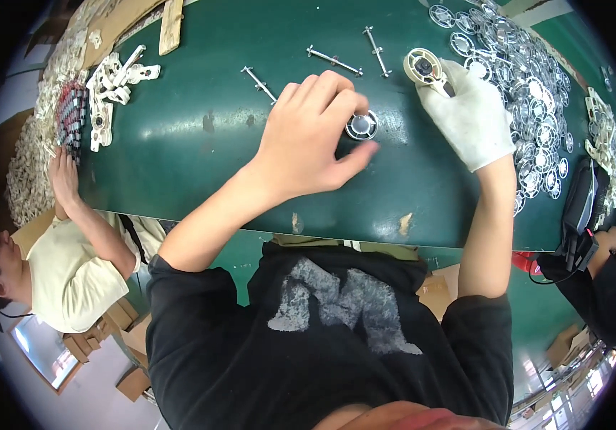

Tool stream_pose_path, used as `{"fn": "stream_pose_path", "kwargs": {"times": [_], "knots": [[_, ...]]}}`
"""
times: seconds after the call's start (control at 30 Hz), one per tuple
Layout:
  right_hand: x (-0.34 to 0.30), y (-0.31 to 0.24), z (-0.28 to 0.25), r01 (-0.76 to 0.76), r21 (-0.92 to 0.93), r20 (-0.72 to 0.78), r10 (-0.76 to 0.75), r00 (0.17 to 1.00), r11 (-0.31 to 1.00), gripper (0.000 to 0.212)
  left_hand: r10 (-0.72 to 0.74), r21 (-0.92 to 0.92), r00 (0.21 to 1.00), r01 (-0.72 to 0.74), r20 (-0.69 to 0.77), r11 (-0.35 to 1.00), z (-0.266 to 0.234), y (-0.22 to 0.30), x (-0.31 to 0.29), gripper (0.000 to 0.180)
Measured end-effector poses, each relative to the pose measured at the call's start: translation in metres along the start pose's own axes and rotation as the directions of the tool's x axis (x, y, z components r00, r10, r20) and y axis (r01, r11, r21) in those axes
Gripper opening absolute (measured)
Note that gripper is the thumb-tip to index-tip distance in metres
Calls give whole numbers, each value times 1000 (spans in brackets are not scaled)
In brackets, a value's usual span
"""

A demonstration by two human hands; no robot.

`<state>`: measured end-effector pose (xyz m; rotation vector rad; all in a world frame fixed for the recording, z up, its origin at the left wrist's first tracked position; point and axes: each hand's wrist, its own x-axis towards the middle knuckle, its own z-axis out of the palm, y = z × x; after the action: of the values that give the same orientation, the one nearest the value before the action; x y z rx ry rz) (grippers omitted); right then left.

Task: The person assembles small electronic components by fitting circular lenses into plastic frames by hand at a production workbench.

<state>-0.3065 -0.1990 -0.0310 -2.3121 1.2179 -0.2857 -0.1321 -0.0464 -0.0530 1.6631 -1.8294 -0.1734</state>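
My bare left hand (311, 140) is above the green tabletop, its fingers and thumb spread apart around a round chrome spoked disc (361, 126). The index finger overlaps the disc's edge; whether it touches is unclear, as the fingertips are slightly blurred. In a white glove, my right hand (468, 118) grips a cream, ring-headed plastic part (417, 64) with a dark centre. Its lower end is hidden in the glove. Beyond my hands lie three thin metal rods with small crosspieces: a left one (258, 84), a middle one (334, 61) and a right one (376, 51).
A large heap of chrome spoked discs (537, 107) spreads along the right. Cream plastic parts (111, 82) lie at the far left beside a wooden strip (170, 27). One person (71, 265) works at the left; another person's arm (609, 247) shows at the right, near a black bag (581, 197).
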Motion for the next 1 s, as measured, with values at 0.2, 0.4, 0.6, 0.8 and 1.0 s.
{"fn": "stream_pose_path", "kwargs": {"times": [0.2,0.4,0.6,0.8,1.0], "knots": [[-11,-18,-4,1,-132,132,17,991,991,29,33,-40,999,-34,-17,999,10,-18,-4,50],[-28,-27,20,271,-170,95,-258,961,947,19,100,-221,984,-132,-150,966,8,-21,5,58],[-30,-28,31,293,-114,-3,-295,955,949,18,49,-344,991,-90,-128,934,6,-28,5,54],[-23,-28,19,175,231,231,-229,946,957,26,65,-352,990,-106,-128,930,3,-27,-1,52],[-21,-22,14,28,578,394,-309,866,815,26,2,-374,986,-66,-169,925,-1,-18,-2,52]]}}
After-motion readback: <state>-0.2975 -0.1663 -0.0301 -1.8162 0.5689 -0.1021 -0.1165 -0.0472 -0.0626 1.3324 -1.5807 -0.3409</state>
